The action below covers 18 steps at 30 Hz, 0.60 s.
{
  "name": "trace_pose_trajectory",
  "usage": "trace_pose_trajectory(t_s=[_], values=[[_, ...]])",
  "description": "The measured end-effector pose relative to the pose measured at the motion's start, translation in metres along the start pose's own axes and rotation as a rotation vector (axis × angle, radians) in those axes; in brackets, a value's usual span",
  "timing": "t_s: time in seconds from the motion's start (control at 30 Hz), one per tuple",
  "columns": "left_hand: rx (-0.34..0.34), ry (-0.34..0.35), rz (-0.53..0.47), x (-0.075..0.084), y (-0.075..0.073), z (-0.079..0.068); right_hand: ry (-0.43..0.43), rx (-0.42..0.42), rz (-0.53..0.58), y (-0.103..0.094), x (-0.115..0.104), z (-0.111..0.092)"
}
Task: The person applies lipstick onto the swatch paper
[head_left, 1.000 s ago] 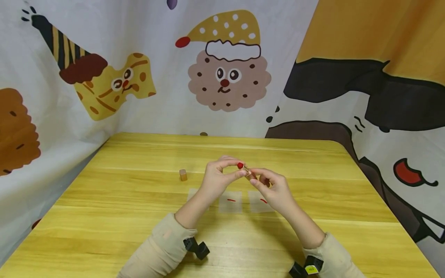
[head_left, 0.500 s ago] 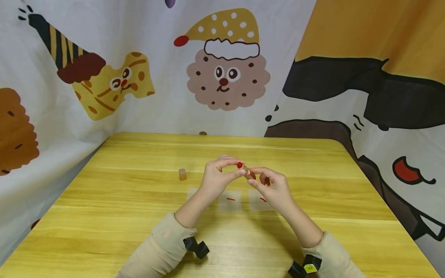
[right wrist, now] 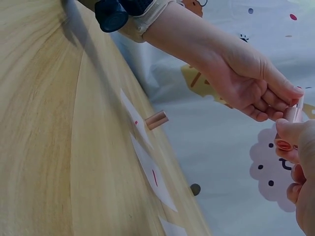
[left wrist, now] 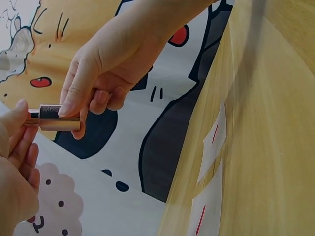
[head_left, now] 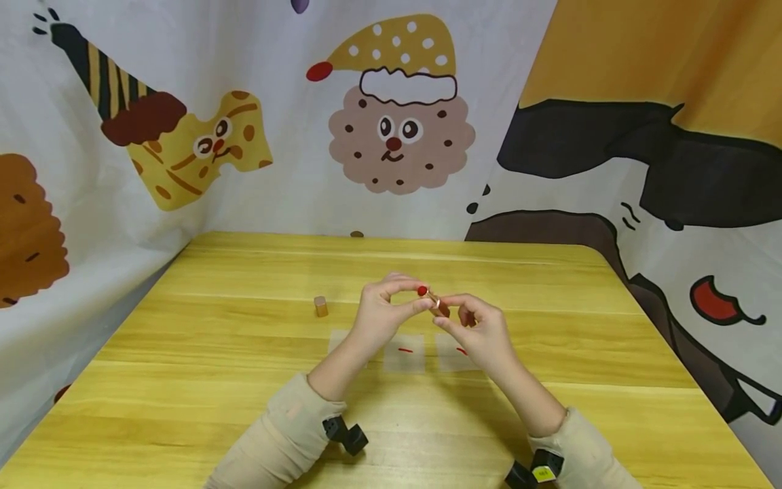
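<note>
A rose-gold lipstick point(head_left: 440, 308) with its red tip out is held above the table between both hands. My left hand point(head_left: 381, 311) pinches its slim upper tube near the tip with thumb and finger. My right hand point(head_left: 482, 333) grips the base between thumb and fingers, and the left wrist view shows lettering on that base point(left wrist: 49, 117). Farther left on the table stands the lipstick cap point(head_left: 321, 308), apart from the hands. Below the hands lie paper squares: a middle one point(head_left: 394, 363) and a right one point(head_left: 449, 363), each with a red stroke. My left arm partly covers the left paper point(head_left: 338, 337).
Everything rests on a wood-grain table point(head_left: 214, 353). A printed curtain point(head_left: 244, 204) hangs behind it and along its sides. Black wrist cameras are strapped to both sleeves. In the right wrist view the left paper point(right wrist: 142, 132) bears a small red spot.
The right fingers have shifted slightly on the lipstick base, which looks a little turned. Both hands otherwise keep their place, and the cap and papers stay put.
</note>
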State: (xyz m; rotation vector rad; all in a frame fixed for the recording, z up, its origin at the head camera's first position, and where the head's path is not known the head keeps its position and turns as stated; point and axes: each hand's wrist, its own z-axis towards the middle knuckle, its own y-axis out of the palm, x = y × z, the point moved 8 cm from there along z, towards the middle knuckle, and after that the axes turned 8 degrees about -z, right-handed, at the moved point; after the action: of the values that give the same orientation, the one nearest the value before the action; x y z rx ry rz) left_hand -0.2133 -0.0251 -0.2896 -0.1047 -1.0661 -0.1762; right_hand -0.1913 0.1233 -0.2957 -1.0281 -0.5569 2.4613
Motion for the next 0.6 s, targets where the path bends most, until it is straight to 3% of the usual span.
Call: trace_pose_trajectory(t_s=[0.53, 0.6], values=[[0.008, 0.012, 0.007, 0.000, 0.000, -0.001, 0.048, 0.004, -0.021, 0.001, 0.001, -0.001], [0.012, 0.013, 0.005, 0.000, 0.000, -0.001, 0.056, 0.004, -0.019, 0.004, 0.012, -0.003]])
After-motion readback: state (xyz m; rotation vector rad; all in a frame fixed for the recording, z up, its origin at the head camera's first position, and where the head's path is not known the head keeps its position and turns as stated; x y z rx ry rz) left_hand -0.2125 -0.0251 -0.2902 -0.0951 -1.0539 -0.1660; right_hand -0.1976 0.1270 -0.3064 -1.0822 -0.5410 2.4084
